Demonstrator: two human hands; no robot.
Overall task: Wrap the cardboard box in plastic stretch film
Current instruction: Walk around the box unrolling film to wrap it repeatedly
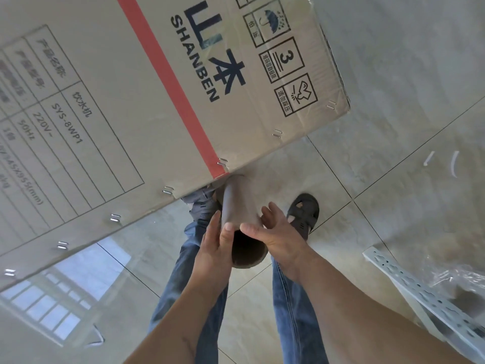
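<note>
— Filling the upper left, what is that flat-sided thing?
— The cardboard box [126, 106]: matte tan board, a red band, dark printing, metal staples along its lower edge, and thin glossy stretch film [309, 74] wrinkled over its far end. It stands on a polished, reflective tiled floor [393, 127].
— And lower right?
— A pale perforated metal rail [420, 290] beside crumpled clear plastic [462, 279].
— The hands?
— Both clasp a brown cardboard tube [240, 206], a hollow cylinder just below the box's edge. The left hand [217, 248] and right hand [275, 235] each curl round its open near end.
</note>
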